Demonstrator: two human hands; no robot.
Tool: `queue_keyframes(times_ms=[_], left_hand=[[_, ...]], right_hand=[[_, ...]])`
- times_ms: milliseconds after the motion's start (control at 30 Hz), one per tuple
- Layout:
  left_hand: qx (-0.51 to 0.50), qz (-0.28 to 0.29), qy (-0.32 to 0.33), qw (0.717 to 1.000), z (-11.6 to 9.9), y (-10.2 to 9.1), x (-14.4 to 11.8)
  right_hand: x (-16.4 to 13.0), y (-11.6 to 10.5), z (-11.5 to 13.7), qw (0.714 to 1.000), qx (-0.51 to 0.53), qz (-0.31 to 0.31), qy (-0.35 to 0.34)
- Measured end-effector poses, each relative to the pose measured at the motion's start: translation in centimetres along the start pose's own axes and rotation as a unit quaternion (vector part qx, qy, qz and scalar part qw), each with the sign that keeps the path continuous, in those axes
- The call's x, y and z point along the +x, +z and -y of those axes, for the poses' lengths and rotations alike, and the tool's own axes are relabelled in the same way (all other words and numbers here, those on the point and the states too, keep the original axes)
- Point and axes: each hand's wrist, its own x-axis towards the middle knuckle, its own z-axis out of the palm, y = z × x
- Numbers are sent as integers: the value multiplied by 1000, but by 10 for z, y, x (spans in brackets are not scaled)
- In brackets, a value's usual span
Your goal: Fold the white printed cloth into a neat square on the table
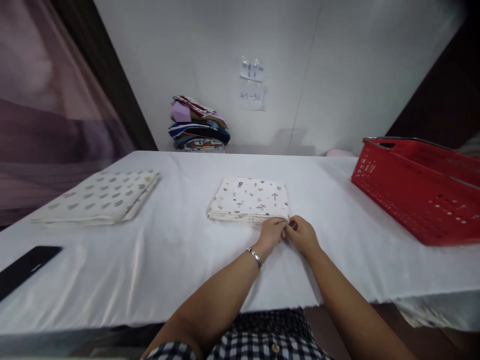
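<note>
A folded white cloth (249, 197) with small printed figures lies flat at the middle of the table, its stacked layers showing along the near edge. At its near right corner, my left hand (273, 233) pinches the edge with curled fingers; a silver bracelet circles that wrist. Just to the right, touching the same corner, my right hand (302, 235) has its thumb and fingers drawn together on the cloth. The fingertips of both hands nearly meet, and part of the corner is hidden behind them.
Another folded cloth (103, 196) with leaf-like spots lies at left on the white-covered table (180, 270). A black phone (28, 267) is at the near left. A red basket (416, 192) stands at right. Folded fabrics (198, 125) are piled by the wall, under paper signs (252, 95).
</note>
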Motion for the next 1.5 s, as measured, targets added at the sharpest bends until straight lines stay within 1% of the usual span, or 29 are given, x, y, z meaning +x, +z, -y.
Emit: queue_keyframes(times_ms=[167, 267, 333, 400, 467, 533, 567, 633, 700, 733, 767, 833, 933, 1033, 1133, 1233, 1367, 1500], left_hand=[[11, -1, 17, 1000, -2, 1, -3], [51, 10, 20, 998, -3, -1, -9], [97, 21, 22, 995, -3, -6, -14], [150, 17, 34, 988, -3, -17, -17], [203, -16, 67, 977, -7, -37, -21], [258, -78, 119, 956, -16, -67, -23], [286, -127, 142, 939, -21, -84, -24], [336, -229, 162, 899, -33, -122, -26], [375, -310, 144, 862, -42, -156, -27], [391, -330, 133, 849, -44, -170, -27], [403, -338, 116, 842, -46, -181, -27], [409, -335, 79, 845, -45, -194, -26], [394, -314, 34, 863, -41, -198, -21], [403, -303, 14, 864, -38, -197, -13], [420, -291, 11, 860, -38, -200, -7], [419, -291, 7, 860, -38, -205, -5], [401, -289, 5, 869, -35, -208, -7], [387, -294, 21, 874, -33, -211, -11]], right_hand=[[1, 3, -1, 1000, -18, 4, -9], [1, 4, -3, 1000, -13, 11, -24], [1, 4, -3, 1000, -17, 14, -17], [0, 3, -2, 999, -27, 17, -2], [0, 2, 0, 999, -36, 26, 15], [0, 2, 3, 998, -43, 35, 31], [0, 1, 4, 998, -46, 36, 38], [1, 2, 6, 997, -52, 34, 52], [1, 3, 8, 996, -57, 29, 66], [2, 4, 8, 995, -61, 27, 74], [2, 5, 9, 994, -66, 26, 80], [3, 7, 9, 993, -78, 21, 83], [4, 9, 8, 992, -96, 13, 76], [3, 10, 9, 991, -109, 13, 77], [3, 10, 10, 990, -116, 15, 82], [5, 10, 9, 989, -117, 19, 87], [7, 11, 6, 989, -117, 21, 90], [7, 11, 6, 990, -108, 8, 86]])
